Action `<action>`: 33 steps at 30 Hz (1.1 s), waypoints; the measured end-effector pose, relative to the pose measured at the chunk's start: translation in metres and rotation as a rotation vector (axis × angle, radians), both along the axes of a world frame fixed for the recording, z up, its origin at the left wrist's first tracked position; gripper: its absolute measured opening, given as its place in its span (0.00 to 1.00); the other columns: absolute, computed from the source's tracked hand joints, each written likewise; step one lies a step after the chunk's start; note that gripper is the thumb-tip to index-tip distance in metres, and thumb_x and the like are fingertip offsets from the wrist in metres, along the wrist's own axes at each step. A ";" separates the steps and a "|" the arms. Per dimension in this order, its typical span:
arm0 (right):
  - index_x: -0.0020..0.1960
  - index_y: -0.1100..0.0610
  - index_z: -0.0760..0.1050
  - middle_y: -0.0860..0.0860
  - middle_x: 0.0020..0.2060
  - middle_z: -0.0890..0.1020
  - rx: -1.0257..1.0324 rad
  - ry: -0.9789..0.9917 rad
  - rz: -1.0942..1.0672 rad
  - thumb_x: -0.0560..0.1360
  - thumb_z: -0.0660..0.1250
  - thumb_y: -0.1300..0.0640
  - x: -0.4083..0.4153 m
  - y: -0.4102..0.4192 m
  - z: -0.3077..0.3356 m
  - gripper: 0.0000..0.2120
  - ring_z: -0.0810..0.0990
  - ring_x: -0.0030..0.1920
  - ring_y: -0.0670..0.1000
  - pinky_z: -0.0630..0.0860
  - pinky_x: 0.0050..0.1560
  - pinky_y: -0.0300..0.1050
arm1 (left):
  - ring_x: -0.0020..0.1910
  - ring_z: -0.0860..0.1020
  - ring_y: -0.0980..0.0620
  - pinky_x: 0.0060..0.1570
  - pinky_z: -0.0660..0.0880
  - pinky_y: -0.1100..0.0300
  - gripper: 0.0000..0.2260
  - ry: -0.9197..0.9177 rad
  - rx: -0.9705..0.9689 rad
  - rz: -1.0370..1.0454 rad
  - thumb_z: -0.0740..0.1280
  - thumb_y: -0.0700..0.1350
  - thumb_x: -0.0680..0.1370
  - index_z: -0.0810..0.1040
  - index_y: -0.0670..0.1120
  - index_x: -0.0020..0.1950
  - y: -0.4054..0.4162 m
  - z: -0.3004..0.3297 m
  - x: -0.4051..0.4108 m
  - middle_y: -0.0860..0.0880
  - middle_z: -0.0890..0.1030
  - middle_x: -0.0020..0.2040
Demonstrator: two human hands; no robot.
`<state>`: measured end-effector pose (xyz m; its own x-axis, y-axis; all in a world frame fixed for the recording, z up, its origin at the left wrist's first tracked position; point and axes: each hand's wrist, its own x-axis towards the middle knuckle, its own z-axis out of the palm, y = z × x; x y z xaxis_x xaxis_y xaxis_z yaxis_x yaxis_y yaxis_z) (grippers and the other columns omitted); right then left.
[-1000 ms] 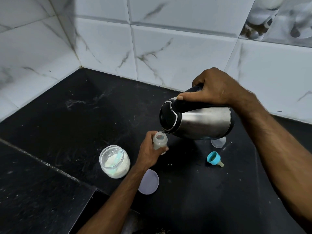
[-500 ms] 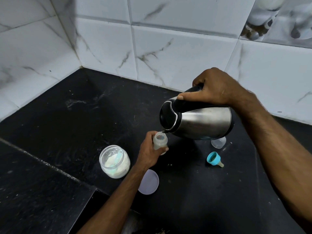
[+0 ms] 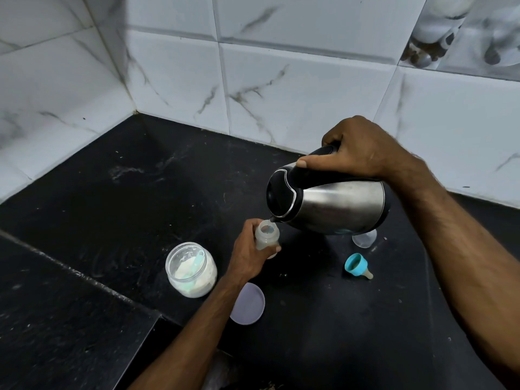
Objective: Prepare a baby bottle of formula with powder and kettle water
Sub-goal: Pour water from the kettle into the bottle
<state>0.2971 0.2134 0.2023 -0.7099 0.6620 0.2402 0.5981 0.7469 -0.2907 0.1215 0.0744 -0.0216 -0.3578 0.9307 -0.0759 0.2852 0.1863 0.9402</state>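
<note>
My right hand (image 3: 363, 150) grips the black handle of a steel kettle (image 3: 337, 205), tipped far over to the left. Its spout sits right over the open mouth of a small clear baby bottle (image 3: 267, 235), which stands on the black counter (image 3: 140, 198) with cloudy liquid inside. My left hand (image 3: 247, 253) wraps around the bottle from the left. An open glass jar of white formula powder (image 3: 191, 270) with a pale scoop inside stands to the left of that hand.
The jar's round lid (image 3: 249, 304) lies flat near my left forearm. A blue bottle collar with its teat (image 3: 357, 266) lies on its side to the right. A clear cap (image 3: 364, 239) sits partly under the kettle. White tiled walls enclose the corner.
</note>
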 end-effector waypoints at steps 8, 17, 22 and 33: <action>0.29 0.66 0.67 0.54 0.25 0.61 -0.151 0.186 -0.055 0.63 0.68 0.26 0.012 0.012 -0.002 0.40 0.59 0.28 0.50 0.58 0.33 0.45 | 0.54 0.79 0.56 0.56 0.77 0.57 0.25 -0.022 0.006 0.026 0.79 0.41 0.68 0.72 0.49 0.61 -0.001 0.000 0.001 0.55 0.79 0.55; 0.26 0.65 0.61 0.56 0.22 0.62 -0.318 0.509 -0.105 0.72 0.71 0.39 0.011 0.021 -0.023 0.35 0.60 0.25 0.52 0.58 0.30 0.44 | 0.55 0.77 0.60 0.57 0.75 0.59 0.26 0.006 -0.004 0.021 0.79 0.41 0.68 0.72 0.50 0.61 -0.004 -0.003 0.000 0.56 0.79 0.56; 0.27 0.69 0.61 0.56 0.22 0.63 -0.400 0.700 -0.187 0.69 0.71 0.36 -0.006 0.027 -0.047 0.38 0.61 0.23 0.50 0.60 0.28 0.41 | 0.57 0.78 0.57 0.59 0.75 0.56 0.27 0.032 -0.009 0.007 0.79 0.42 0.68 0.71 0.50 0.62 -0.005 -0.004 -0.001 0.55 0.79 0.57; 0.23 0.60 0.60 0.55 0.21 0.65 -0.601 0.986 -0.291 0.69 0.71 0.35 -0.047 0.031 -0.093 0.34 0.63 0.22 0.51 0.60 0.26 0.41 | 0.58 0.78 0.55 0.60 0.76 0.47 0.26 0.060 0.065 0.034 0.79 0.49 0.65 0.74 0.53 0.59 -0.007 -0.007 0.001 0.56 0.79 0.56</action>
<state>0.2497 0.2441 0.1093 -0.1973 0.9609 0.1942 0.0450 0.2068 -0.9774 0.1227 0.0676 -0.0288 -0.3915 0.9202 0.0065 0.3357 0.1362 0.9321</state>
